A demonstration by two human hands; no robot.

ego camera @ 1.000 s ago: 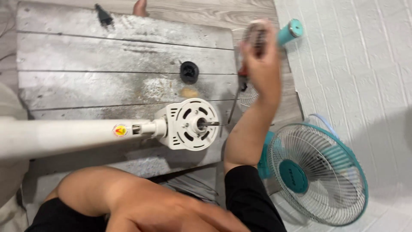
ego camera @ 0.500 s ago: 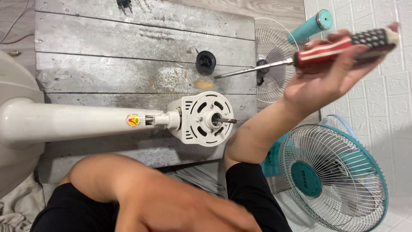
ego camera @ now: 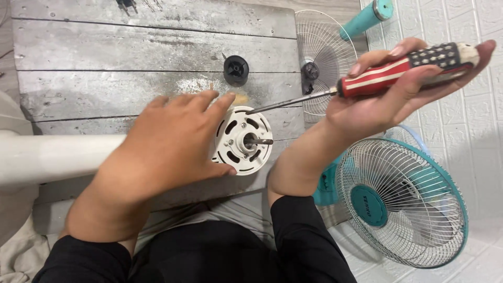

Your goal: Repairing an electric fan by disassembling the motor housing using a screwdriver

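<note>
While the white fan motor housing (ego camera: 242, 140) is lying on its side near the front right corner of the worktop (ego camera: 131, 47), with its short metal shaft pointing right, I am watching the left hand (ego camera: 167, 144) resting over its left half, fingers spread and flat rather than clenched, the thumb touching the lower rim. The white fan pole (ego camera: 55, 157) is running off from under that hand toward the worktop's left edge. The right hand (ego camera: 387, 97) is hovering past the right edge, closed around the red-and-white striped handle of a screwdriver (ego camera: 367, 84), whose tip is sitting just above the housing's upper rim. A small black cap (ego camera: 236, 69) is lying behind the housing. Beyond the right edge, a bare wire grille (ego camera: 322, 57) and a teal fan (ego camera: 401, 202) are sitting on the floor.
</note>
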